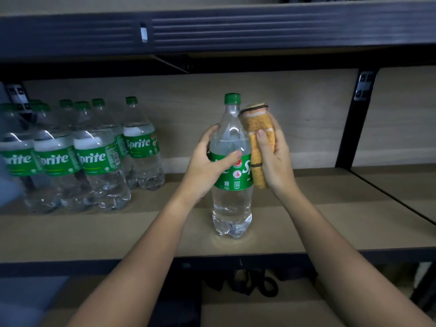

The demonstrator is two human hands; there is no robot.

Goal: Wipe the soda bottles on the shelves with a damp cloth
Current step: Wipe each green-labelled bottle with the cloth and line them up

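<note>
One bottle (232, 171) stands alone, upright, near the front of the shelf (330, 223), well apart from the other bottles (77, 152) packed at the left, which gives room to work all round it. The left hand (207, 166) wraps its fingers (232, 157) round the label to steady it, while the right hand (274, 156) grips a folded orange cloth (257, 140) and presses it flat against the bottle's right side. Judging by that hold, the wipe is under way, the shoulder and cap likely next.
</note>
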